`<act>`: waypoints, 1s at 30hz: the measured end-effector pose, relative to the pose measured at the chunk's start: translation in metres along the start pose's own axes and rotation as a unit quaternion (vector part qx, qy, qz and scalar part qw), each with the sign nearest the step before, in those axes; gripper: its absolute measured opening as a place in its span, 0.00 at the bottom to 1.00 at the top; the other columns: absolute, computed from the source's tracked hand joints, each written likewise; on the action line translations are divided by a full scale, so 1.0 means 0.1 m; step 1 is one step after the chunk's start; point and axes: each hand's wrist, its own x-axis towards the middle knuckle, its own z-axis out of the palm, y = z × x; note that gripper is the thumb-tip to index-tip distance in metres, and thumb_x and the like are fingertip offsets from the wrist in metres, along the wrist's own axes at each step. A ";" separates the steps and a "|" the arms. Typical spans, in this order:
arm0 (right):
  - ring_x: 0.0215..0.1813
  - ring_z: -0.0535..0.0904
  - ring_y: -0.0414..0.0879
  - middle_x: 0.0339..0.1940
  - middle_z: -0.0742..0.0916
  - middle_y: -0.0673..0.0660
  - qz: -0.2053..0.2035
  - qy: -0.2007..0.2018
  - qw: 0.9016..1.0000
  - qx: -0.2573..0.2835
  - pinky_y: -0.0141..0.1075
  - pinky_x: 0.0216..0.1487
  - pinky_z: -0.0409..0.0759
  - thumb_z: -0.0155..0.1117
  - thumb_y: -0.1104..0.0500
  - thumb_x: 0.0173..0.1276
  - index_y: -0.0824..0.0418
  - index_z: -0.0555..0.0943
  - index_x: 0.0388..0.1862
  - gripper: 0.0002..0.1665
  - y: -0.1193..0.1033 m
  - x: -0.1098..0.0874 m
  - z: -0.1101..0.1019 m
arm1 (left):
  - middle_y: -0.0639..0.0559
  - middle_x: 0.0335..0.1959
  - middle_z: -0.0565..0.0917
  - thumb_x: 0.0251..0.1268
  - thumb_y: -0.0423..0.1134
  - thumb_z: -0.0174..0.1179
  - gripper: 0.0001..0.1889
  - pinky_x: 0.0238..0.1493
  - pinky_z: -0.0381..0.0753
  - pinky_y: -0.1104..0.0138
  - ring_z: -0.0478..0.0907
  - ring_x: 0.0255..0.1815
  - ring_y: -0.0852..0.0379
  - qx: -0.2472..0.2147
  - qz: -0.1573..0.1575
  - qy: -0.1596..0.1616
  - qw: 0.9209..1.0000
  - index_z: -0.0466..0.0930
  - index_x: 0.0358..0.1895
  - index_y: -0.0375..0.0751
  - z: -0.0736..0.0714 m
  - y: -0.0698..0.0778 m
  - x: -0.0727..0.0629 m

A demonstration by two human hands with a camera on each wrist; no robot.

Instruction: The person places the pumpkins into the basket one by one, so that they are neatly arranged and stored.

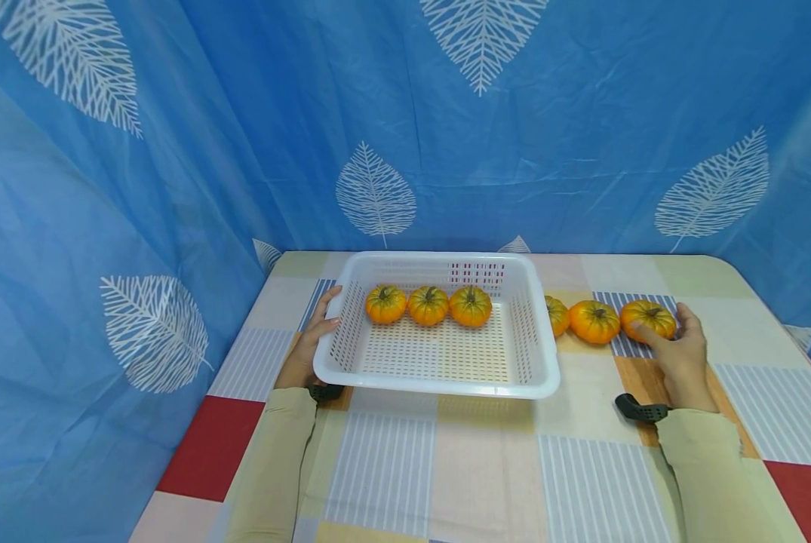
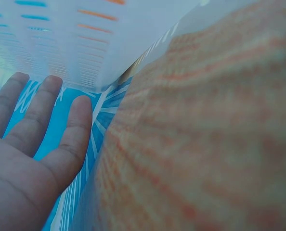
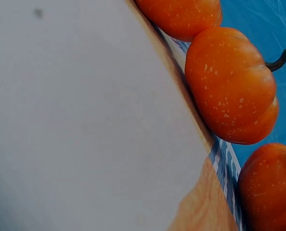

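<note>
A white perforated plastic basket (image 1: pixel 439 386) holds a row of three small orange pumpkins (image 1: pixel 428 306) near its back. My left hand (image 1: pixel 310 348) is at the basket's left side, its fingers straight against the outer wall; the left wrist view shows the extended fingers (image 2: pixel 75 130) beside the slotted plastic. On the right, my right hand (image 1: pixel 683 358) holds the end pumpkin (image 1: pixel 649 320) with the thumb in front and fingers around its right side. That pumpkin (image 3: pixel 270 187) sits low at the right edge of the right wrist view, with one fingertip showing.
Next to the held one stands another pumpkin (image 1: pixel 594 322), and a further pumpkin (image 1: pixel 557 316) is partly hidden by the basket's right wall. A patchwork-patterned cloth (image 1: pixel 486 467) covers the table. Blue curtains (image 1: pixel 446 173) with white leaf prints hang behind and at the sides.
</note>
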 end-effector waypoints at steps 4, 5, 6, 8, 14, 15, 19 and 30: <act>0.90 0.42 0.59 0.92 0.44 0.60 0.000 -0.020 0.999 -0.026 0.49 0.86 0.47 0.62 0.54 0.82 0.54 0.37 0.92 0.56 0.02 0.02 -0.02 | 0.41 0.90 0.37 0.75 0.37 0.42 0.35 0.70 0.68 0.48 0.52 0.77 0.35 0.007 0.000 0.000 1.000 0.54 0.81 0.70 -0.01 -0.01 0.00; 0.90 0.42 0.60 0.92 0.44 0.61 0.000 -0.023 0.999 -0.032 0.50 0.86 0.47 0.62 0.54 0.82 0.54 0.36 0.92 0.56 0.02 0.02 -0.02 | 0.41 0.90 0.37 0.75 0.37 0.42 0.34 0.71 0.67 0.48 0.52 0.77 0.35 0.007 -0.001 0.000 1.000 0.54 0.81 0.70 -0.01 -0.01 0.00; 0.90 0.42 0.62 0.92 0.44 0.63 -0.003 -0.024 0.999 -0.043 0.51 0.86 0.46 0.61 0.54 0.82 0.56 0.35 0.92 0.56 0.02 0.02 -0.02 | 0.41 0.90 0.37 0.76 0.37 0.42 0.34 0.71 0.67 0.46 0.52 0.77 0.35 0.008 -0.001 0.000 1.000 0.54 0.81 0.70 -0.01 -0.01 0.00; 0.90 0.42 0.63 0.92 0.43 0.64 -0.004 -0.026 0.998 -0.057 0.54 0.86 0.46 0.60 0.54 0.83 0.57 0.34 0.91 0.55 0.02 0.03 -0.02 | 0.41 0.90 0.37 0.75 0.37 0.42 0.35 0.73 0.65 0.43 0.52 0.77 0.35 0.010 0.000 0.002 1.000 0.53 0.81 0.70 -0.01 -0.02 0.00; 0.90 0.42 0.65 0.91 0.43 0.66 0.000 -0.027 0.997 -0.072 0.56 0.85 0.45 0.58 0.55 0.84 0.58 0.34 0.91 0.54 0.01 0.02 -0.02 | 0.46 0.91 0.39 0.76 0.39 0.43 0.36 0.76 0.60 0.37 0.52 0.79 0.35 0.012 -0.012 0.014 1.000 0.51 0.83 0.69 0.01 -0.01 -0.01; 0.89 0.42 0.65 0.91 0.43 0.66 0.000 -0.026 0.997 -0.074 0.56 0.85 0.45 0.58 0.55 0.84 0.59 0.35 0.91 0.53 0.01 0.01 -0.02 | 0.46 0.91 0.39 0.76 0.38 0.43 0.36 0.76 0.60 0.38 0.52 0.79 0.35 0.010 -0.013 0.016 1.000 0.51 0.83 0.69 0.01 -0.01 -0.01; 0.89 0.43 0.65 0.91 0.44 0.66 0.000 -0.023 0.997 -0.077 0.56 0.85 0.47 0.57 0.54 0.85 0.59 0.36 0.91 0.53 0.01 0.01 -0.01 | 0.46 0.91 0.40 0.76 0.38 0.42 0.36 0.74 0.64 0.43 0.52 0.78 0.36 0.005 -0.015 0.015 1.000 0.51 0.83 0.67 0.02 0.01 -0.01; 0.89 0.46 0.65 0.91 0.46 0.65 0.003 -0.011 0.998 -0.063 0.56 0.83 0.56 0.59 0.53 0.83 0.58 0.37 0.91 0.53 0.01 0.01 -0.01 | 0.46 0.91 0.39 0.75 0.38 0.44 0.36 0.76 0.62 0.40 0.52 0.78 0.35 0.009 -0.012 0.017 1.000 0.51 0.83 0.68 0.02 0.00 -0.01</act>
